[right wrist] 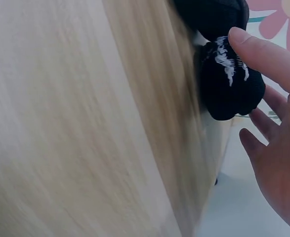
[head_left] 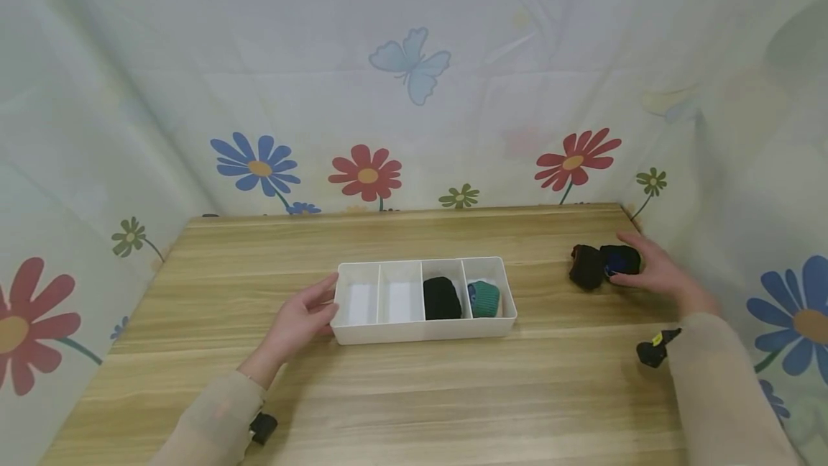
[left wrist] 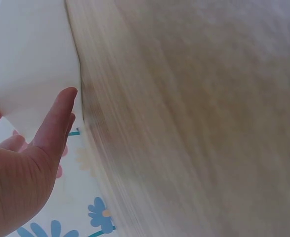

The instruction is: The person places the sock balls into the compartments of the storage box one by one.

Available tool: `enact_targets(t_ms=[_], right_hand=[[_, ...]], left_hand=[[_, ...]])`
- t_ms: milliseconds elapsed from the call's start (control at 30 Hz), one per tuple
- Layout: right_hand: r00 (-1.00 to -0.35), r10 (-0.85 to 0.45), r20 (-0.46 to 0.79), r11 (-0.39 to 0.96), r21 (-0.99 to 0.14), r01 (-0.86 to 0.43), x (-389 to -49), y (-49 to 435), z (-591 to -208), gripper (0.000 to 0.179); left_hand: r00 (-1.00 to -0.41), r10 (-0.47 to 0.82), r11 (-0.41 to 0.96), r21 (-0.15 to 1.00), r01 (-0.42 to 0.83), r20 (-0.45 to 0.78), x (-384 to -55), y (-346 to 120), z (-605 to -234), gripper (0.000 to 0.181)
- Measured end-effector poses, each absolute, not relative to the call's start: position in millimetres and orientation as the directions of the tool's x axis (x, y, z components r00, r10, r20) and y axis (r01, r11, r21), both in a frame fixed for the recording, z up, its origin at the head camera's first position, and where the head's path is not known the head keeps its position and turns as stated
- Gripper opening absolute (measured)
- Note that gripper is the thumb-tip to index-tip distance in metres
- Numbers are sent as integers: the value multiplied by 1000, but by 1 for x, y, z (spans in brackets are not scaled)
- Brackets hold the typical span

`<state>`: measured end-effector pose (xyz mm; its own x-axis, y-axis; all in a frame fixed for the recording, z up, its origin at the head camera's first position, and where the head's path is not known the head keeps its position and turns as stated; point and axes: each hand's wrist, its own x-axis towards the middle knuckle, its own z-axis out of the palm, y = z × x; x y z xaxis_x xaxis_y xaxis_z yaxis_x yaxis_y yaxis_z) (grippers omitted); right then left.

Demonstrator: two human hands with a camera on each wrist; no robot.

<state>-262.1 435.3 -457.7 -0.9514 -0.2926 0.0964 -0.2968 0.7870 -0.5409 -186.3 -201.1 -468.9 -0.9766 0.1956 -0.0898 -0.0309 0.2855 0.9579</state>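
Note:
A white box [head_left: 420, 331] with several compartments stands on the table, a black rolled sock [head_left: 443, 299] in one and a green ribbed rolled sock [head_left: 484, 299] in the right-end one. My left hand [head_left: 300, 318] touches the box's left end, fingers fairly straight; in the left wrist view the fingers [left wrist: 61, 113] lie along its white wall. At the right, my right hand [head_left: 660, 275] has its thumb and fingers around a dark rolled sock [right wrist: 231, 84] with white stitching. Another dark rolled sock [head_left: 586, 267] lies right beside it, to its left.
The wood-grain table [head_left: 453, 401] ends at a flowered curtain [head_left: 414, 128] at the back and sides. The two left compartments hold nothing. Small black devices [head_left: 652, 353] are worn at both wrists.

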Motion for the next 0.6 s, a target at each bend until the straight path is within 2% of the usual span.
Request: enact_targets(t_ms=[300,600], right_hand=[[-950,-283,129,743,-597,-302,-262,437,-472,88],[-943,-271,192,754,-567,-332,-260,440,-483,77]], left_hand=[[-977,196,276,961,-30,-87,-186,-201,-469,60],[-977,196,277,961,-30,-87,-185,-200,-468,59]])
